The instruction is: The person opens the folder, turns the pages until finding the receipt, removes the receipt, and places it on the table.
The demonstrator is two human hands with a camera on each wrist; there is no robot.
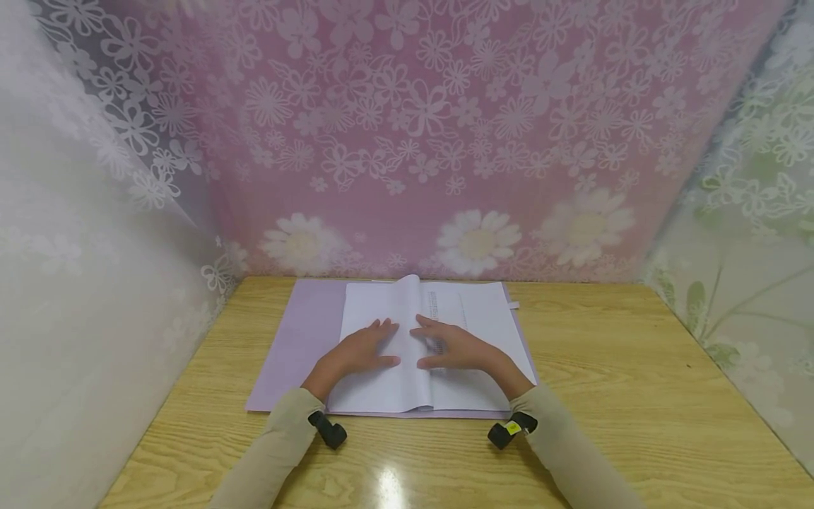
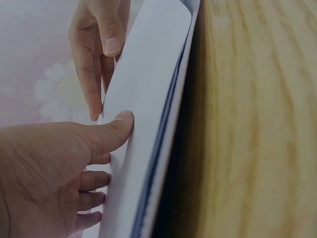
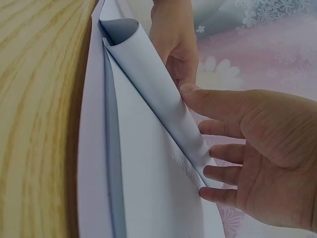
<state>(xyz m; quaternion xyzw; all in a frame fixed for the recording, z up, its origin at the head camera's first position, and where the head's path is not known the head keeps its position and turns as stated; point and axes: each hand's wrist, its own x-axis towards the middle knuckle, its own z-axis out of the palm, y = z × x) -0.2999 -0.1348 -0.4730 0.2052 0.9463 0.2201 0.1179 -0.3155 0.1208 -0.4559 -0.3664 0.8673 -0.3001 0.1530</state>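
Observation:
A lilac folder [image 1: 305,332] lies spread on the table with white sheets of paper [image 1: 375,396] on it. Along the middle, one sheet bulges up in a rounded curl [image 3: 143,59]. My left hand [image 1: 365,348] rests on the left page, its thumb and fingers spread against the paper beside the curl. From the other side, my right hand [image 1: 454,344] touches the curl; in the right wrist view its thumb tip is on the curl's edge and its extended fingers lie along its base. Printed text [image 3: 183,163] shows on the right page, partly covered by my right hand.
The wooden table [image 1: 604,353] extends on both sides of the folder and in front of it. A pink flowered backdrop [image 1: 413,141] stands right behind the table, with pale flowered panels [image 1: 83,283] at the sides. A small white tab [image 1: 514,305] sticks out at the folder's right edge.

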